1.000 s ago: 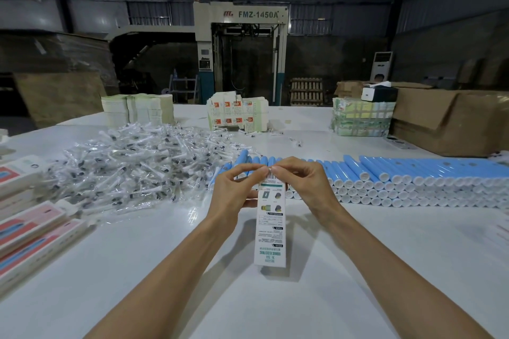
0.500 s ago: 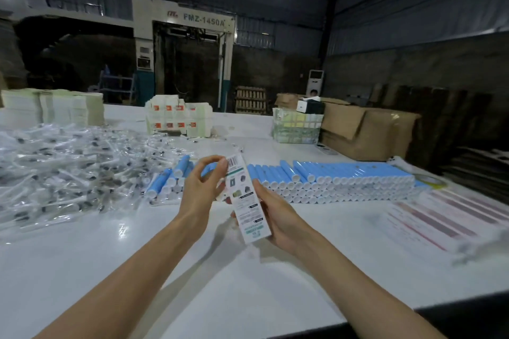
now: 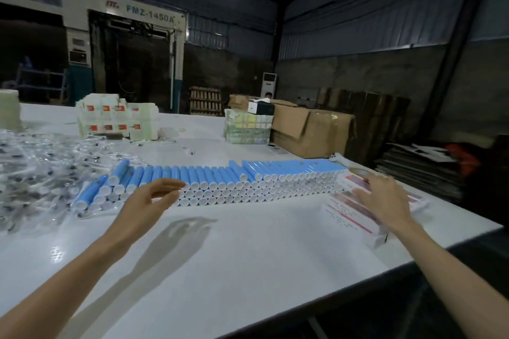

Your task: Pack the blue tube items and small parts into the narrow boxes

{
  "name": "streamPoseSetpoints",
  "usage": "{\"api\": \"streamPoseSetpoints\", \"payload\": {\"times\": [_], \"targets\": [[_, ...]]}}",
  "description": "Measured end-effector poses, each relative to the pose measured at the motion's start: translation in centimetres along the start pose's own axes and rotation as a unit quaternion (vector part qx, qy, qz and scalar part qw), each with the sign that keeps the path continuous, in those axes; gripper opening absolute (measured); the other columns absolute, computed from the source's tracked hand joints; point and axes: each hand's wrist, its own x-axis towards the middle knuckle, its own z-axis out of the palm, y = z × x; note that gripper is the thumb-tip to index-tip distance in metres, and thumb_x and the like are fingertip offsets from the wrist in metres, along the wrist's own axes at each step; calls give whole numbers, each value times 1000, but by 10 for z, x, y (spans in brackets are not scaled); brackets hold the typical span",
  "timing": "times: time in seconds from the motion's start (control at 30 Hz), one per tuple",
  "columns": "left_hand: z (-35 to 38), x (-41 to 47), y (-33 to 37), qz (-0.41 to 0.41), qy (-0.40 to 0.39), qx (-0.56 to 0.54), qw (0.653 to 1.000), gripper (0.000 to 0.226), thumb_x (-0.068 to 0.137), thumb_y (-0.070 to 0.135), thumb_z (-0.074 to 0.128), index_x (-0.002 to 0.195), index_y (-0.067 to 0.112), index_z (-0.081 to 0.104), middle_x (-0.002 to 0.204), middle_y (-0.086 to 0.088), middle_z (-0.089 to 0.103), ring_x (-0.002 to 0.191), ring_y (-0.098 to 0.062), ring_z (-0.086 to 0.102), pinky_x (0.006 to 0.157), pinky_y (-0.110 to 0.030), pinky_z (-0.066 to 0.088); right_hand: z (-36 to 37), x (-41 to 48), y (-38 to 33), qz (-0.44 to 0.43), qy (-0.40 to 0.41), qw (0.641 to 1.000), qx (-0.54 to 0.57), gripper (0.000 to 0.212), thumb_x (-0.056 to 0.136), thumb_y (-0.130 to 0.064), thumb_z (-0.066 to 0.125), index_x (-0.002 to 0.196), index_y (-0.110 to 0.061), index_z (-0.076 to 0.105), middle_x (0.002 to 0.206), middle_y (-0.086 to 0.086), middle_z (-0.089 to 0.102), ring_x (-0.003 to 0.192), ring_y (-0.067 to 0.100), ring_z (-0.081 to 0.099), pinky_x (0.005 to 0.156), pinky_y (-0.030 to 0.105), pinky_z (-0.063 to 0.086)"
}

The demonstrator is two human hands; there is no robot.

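a long row of tubes (image 3: 248,181) lies across the middle of the worktop (image 3: 248,270), stacked in layers. a heap of small bagged parts (image 3: 41,170) spreads out at its left end, touching the tubes. flat narrow boxes (image 3: 349,215) lie at its right end, near the worktop's edge. further back stand a left pile of packs (image 3: 115,118) and a right pile of packs (image 3: 248,129). a big carton (image 3: 311,132) sits just beside the right pile.

Blue tubes (image 3: 220,181) stacked in rows; flat narrow boxes (image 3: 355,209) rightward.
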Motion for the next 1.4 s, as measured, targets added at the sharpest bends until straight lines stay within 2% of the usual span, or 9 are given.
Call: {"api": "streamPoseSetpoints", "payload": {"times": [0.1, 0.3, 0.5, 0.67, 0.8, 0.97, 1.07, 1.2, 1.4], "targets": [[-9, -2, 4, 11, -2, 22, 1000, 22, 104, 19, 69, 110, 38, 80, 113, 19, 77, 104, 1, 71, 103, -50, 55, 16, -6, 15, -9, -33, 993, -116, 42, 98, -53, 62, 129, -25, 66, 128, 3, 65, 120, 23, 55, 102, 39, 46], [-35, -17, 15, 37, -46, 94, 994, 32, 103, 20, 69, 104, 51, 77, 114, 26, 75, 105, 5, 68, 95, -31, 53, 20, -6, 15, -8, -24, 992, -122, 40, 101, -50, 60, 135, -29, 63, 134, 1, 62, 124, 21, 56, 108, 40, 42], [-83, -49, 17, 15, -54, 242, 969, 22, 101, 28, 70, 103, 49, 76, 112, 29, 72, 104, 4, 68, 86, -28, 56, 12, -17, -39, -62, 82, 994, -45, 28, 100, -31, 66, 116, -9, 72, 117, 16, 70, 110, 38, 62, 92, 48, 42], [-127, -82, 14, -73, 50, 463, 882, 11, 104, 41, 63, 114, 45, 64, 118, 15, 68, 111, -12, 65, 89, -39, 56, 4, -58, -184, -205, 134, 944, 222, 10, 94, -9, 71, 103, -10, 74, 91, 4, 72, 80, 31, 67, 77, 43, 49], [-169, -105, 1, -168, 111, 583, 787, 38, 105, 45, 59, 139, 26, 60, 139, 0, 62, 131, -28, 53, 98, -40, 50, -9, -103, -302, -300, -3, 871, 389, 12, 99, -20, 66, 107, -23, 74, 82, -12, 69, 73, 13, 58, 74, 35, 49], [-223, -133, -12, -246, 183, 659, 687, 48, 103, 46, 60, 137, 13, 52, 140, -12, 52, 131, -36, 49, 102, -45, 44, -6, -137, -412, -347, -150, 785, 490, 12, 101, -25, 62, 99, -30, 73, 71, -15, 62, 71, 8, 60, 70, 36, 50], [-250, -151, -21, -291, 197, 668, 656, 58, 101, 44, 64, 143, 6, 50, 146, -18, 49, 134, -38, 46, 103, -44, 44, 2, -158, -456, -331, -204, 757, 526, 14, 101, -23, 61, 95, -31, 71, 76, -11, 68, 75, 11, 64, 76, 40, 55], [-272, -168, -37, -287, 199, 691, 633, 46, 103, 40, 59, 131, 4, 60, 133, -19, 55, 123, -38, 52, 101, -44, 45, 14, -175, -476, -293, -246, 726, 571, 25, 100, -15, 61, 91, -37, 70, 73, -9, 68, 73, 18, 67, 77, 48, 58], [-273, -173, -41, -289, 145, 737, 594, 33, 107, 24, 45, 133, 14, 63, 129, -12, 55, 116, -29, 54, 95, -38, 49, 24, -171, -464, -266, -250, 728, 580, 26, 100, -15, 60, 90, -36, 72, 74, -9, 70, 72, 15, 68, 74, 49, 60]]}}
